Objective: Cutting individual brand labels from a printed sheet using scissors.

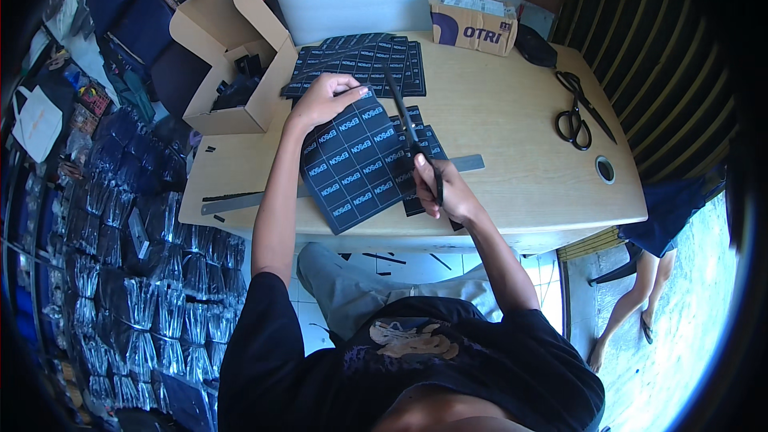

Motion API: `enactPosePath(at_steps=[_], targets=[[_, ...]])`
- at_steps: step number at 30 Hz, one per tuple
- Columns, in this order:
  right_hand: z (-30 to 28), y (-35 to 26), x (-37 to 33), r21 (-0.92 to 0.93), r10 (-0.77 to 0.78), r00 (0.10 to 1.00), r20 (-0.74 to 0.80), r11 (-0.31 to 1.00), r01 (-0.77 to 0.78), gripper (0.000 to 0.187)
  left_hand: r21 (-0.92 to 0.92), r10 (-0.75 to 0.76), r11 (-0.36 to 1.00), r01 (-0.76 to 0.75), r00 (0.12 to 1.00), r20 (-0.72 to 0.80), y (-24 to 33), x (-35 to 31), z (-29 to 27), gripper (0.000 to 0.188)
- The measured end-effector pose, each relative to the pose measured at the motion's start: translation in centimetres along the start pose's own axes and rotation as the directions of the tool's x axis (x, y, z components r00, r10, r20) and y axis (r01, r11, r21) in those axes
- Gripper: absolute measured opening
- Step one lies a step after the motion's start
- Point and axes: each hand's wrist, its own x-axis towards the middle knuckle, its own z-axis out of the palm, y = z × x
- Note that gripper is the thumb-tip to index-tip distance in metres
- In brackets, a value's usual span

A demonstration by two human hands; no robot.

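Observation:
My left hand (326,102) grips the top edge of a black sheet (352,164) printed with a pale grid of lettered cells, thumb on top. The sheet is raised and tilted over the table's near side. In my right hand (450,190) is a pair of black-handled scissors (398,100), with the fingers around the handles. Its blades point away from me along the sheet's right edge; whether they touch it I cannot tell. Smaller black printed pieces (432,144) lie partly hidden beneath. Behind my left hand are more printed sheets (410,68), overlapping in a pile.
A metal ruler (470,163) passes under the sheet. At right lie larger scissors (574,124) and a tape roll (606,170). An open cardboard box (232,118) and a small carton (472,26) stand farther back. Plastic-wrapped packs (172,296) fill the left; another person's legs (632,304) show right.

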Motion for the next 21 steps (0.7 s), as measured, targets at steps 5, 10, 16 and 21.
enactPosePath(at_steps=[5,10,16,21], targets=[[-0.3,-0.9,-1.3,0.049,-0.088,0.988,-0.124,0.994,0.095,0.046,0.179,0.049,0.982,-0.054,0.998,0.035,-5.7,-0.5,-1.2,0.025],[-1.2,-1.8,-4.2,-0.028,-0.155,0.973,-0.172,0.988,0.152,0.039,0.373,-0.079,0.920,0.117,0.990,-0.115,-6.1,-3.6,0.0,0.032],[-2.4,-1.0,-8.7,-0.352,-0.209,0.924,-0.320,0.932,0.089,0.027,0.290,0.109,0.955,0.063,0.834,-0.541,-0.4,-13.6,6.9,0.024],[-1.5,-0.6,-12.0,-0.331,-0.075,0.971,-0.228,0.944,-0.005,0.021,-0.444,-0.588,0.796,0.411,0.699,-0.407,0.3,-24.4,13.6,0.034]])
